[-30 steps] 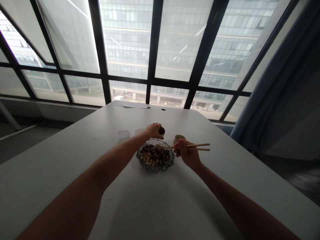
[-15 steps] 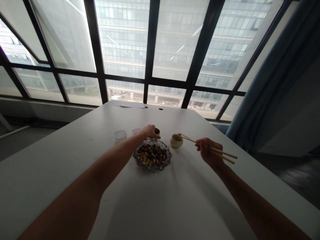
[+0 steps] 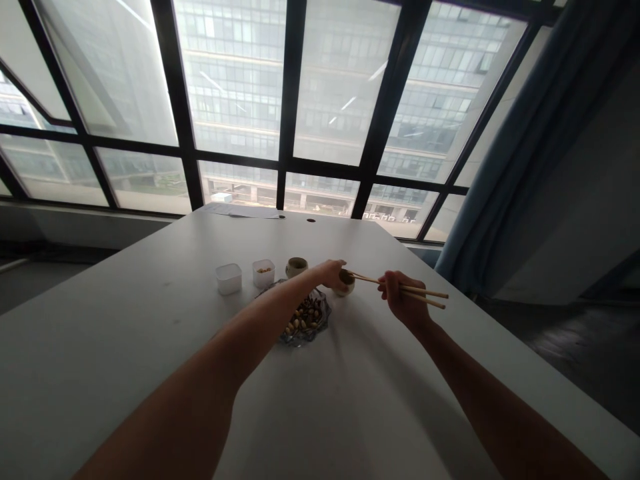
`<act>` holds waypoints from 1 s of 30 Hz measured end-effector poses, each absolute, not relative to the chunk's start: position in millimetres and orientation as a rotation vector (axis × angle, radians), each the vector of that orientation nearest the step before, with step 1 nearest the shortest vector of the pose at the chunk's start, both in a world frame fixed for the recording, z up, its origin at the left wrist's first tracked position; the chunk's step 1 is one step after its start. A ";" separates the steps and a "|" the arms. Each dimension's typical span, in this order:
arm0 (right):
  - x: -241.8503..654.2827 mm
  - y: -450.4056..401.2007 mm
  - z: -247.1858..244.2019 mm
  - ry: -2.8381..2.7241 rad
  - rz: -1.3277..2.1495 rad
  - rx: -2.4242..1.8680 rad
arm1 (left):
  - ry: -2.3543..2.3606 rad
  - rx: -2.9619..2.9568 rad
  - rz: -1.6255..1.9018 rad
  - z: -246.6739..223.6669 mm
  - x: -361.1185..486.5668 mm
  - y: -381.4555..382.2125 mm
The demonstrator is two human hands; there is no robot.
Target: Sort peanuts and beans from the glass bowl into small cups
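Note:
My left hand (image 3: 330, 273) reaches across to a small beige cup (image 3: 345, 289), its fingers and thumb around the cup's near-left side. In my right hand (image 3: 404, 297) is a pair of wooden chopsticks (image 3: 367, 277), pinched with the tips over that cup's mouth. Whether the tips hold anything is too small to tell. Partly under my left forearm stands a scalloped glass bowl (image 3: 324, 320) with nuts and dark seeds in it. A second beige cup (image 3: 297, 267) sits behind the bowl.
Two clear plastic containers stand left of the cups: the left container (image 3: 229, 279) and the right container (image 3: 263, 274), which has a few nuts inside. Papers (image 3: 240, 211) lie at the white table's far edge, by the windows. A blue curtain (image 3: 493, 167) hangs at the right.
My left hand has moved right from the second cup to the one under the chopsticks. Both beige cups and the containers now show more fully. The view has shifted slightly.

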State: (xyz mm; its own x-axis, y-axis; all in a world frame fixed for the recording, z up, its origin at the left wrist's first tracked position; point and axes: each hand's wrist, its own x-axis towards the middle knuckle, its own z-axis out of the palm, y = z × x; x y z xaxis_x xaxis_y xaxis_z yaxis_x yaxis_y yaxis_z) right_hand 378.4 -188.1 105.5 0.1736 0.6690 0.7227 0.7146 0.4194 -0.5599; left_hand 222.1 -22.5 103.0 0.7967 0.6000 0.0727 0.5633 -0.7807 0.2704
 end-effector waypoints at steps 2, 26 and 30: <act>377.0 -189.6 105.5 -1.522 -0.045 -1.264 | 0.862 2.816 0.280 103.6 218.7 -25.5; 310.1 -194.5 141.4 -1.439 0.476 -1.223 | 0.910 2.746 0.438 118.6 155.8 -31.3; 289.2 -185.5 130.8 -1.633 0.606 -1.229 | 0.833 2.748 0.879 123.1 92.9 -55.3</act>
